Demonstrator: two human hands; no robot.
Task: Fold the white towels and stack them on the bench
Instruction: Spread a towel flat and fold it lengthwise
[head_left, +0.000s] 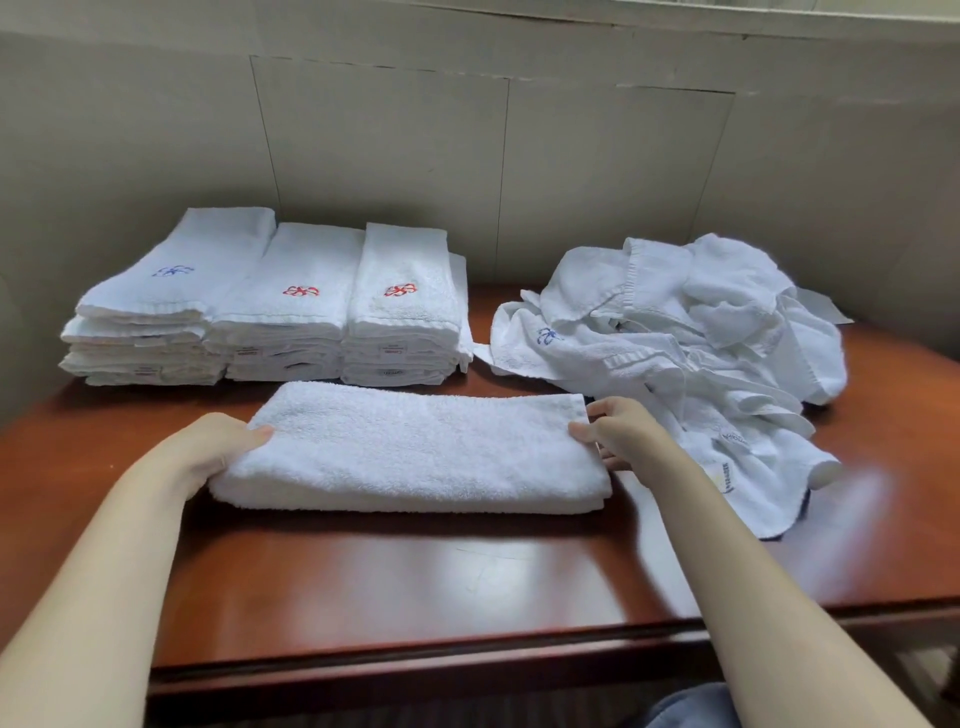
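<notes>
White folded towel (415, 447) lies between both hands: left hand (218, 441) and right hand (618, 426) pinch its ends

Head view, downward over bench (467, 597)

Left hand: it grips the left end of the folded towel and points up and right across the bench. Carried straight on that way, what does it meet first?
The left hand would first push along the folded towel it holds. Beyond that, probably the rightmost stack of folded towels, though depth is unclear.
</notes>
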